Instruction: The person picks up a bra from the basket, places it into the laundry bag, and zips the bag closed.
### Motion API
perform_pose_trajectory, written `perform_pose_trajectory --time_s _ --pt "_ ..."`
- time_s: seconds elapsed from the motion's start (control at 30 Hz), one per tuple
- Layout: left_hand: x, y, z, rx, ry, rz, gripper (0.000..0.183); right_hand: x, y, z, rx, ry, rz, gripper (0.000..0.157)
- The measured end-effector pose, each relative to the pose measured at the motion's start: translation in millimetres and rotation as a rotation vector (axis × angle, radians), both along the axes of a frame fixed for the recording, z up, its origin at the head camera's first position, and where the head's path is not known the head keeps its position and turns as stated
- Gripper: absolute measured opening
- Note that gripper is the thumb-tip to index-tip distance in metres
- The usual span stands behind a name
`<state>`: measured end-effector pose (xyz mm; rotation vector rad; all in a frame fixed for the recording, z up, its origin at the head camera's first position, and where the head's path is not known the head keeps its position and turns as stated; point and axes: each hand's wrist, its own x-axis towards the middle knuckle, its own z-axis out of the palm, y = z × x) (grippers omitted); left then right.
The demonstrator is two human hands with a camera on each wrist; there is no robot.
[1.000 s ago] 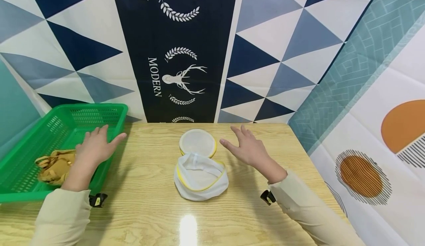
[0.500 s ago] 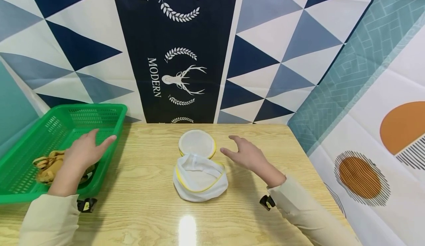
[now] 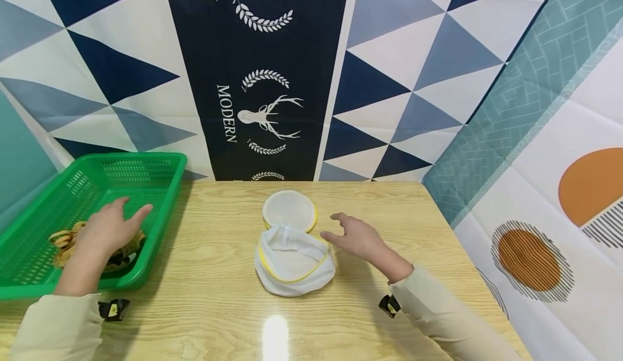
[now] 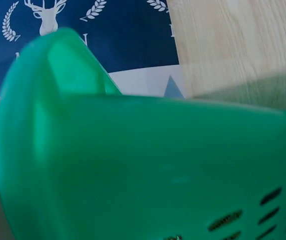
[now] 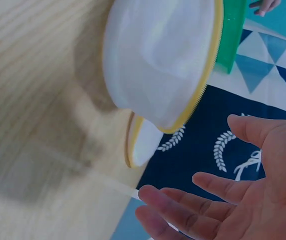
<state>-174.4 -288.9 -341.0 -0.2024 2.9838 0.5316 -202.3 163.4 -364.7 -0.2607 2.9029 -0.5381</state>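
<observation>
A white fabric pouch (image 3: 294, 274) with a yellow zip edge stands gaping on the table; it looks like a laundry bag. Its round, yellow-edged lid (image 3: 289, 209) lies behind it; whether they are joined I cannot tell. My right hand (image 3: 359, 237) hovers beside the pouch, fingers spread and holding nothing, apart from it in the right wrist view. Over the green basket (image 3: 167, 215) is my left hand (image 3: 108, 232), fingers extended above a tan cloth item (image 3: 63, 240) and a dark patterned item (image 3: 125, 255). The basket wall (image 4: 132, 160) fills most of the left wrist view, hiding the fingers.
The wooden table (image 3: 219, 301) meets a patterned wall covering (image 3: 272, 150) at the back and another (image 3: 535, 231) at the right. The basket stands at the table's left side, with raised walls.
My left hand has moved left and down, deeper over the basket, uncovering the dark patterned item. My right hand has lowered slightly towards the pouch. The pouch has stayed put.
</observation>
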Motion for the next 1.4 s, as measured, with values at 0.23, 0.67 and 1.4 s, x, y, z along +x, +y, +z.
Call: perform_pose_trajectory --time_s 0.23,0.67,1.4 --pt "2.1 -7.9 -2.0 -0.006 0.000 0.001 0.094 2.8 -3.0 -12.0 -0.030 -0.036 0.001 0.060" --pt "8.2 -29.5 -9.8 0.012 -0.027 -0.006 0.092 11.4 -6.1 -23.9 -0.050 -0.061 0.007 0.057" --pt "16.7 -60.0 -25.3 0.022 0.039 0.109 0.089 17.8 -10.8 -25.7 -0.078 -0.062 0.025 0.052"
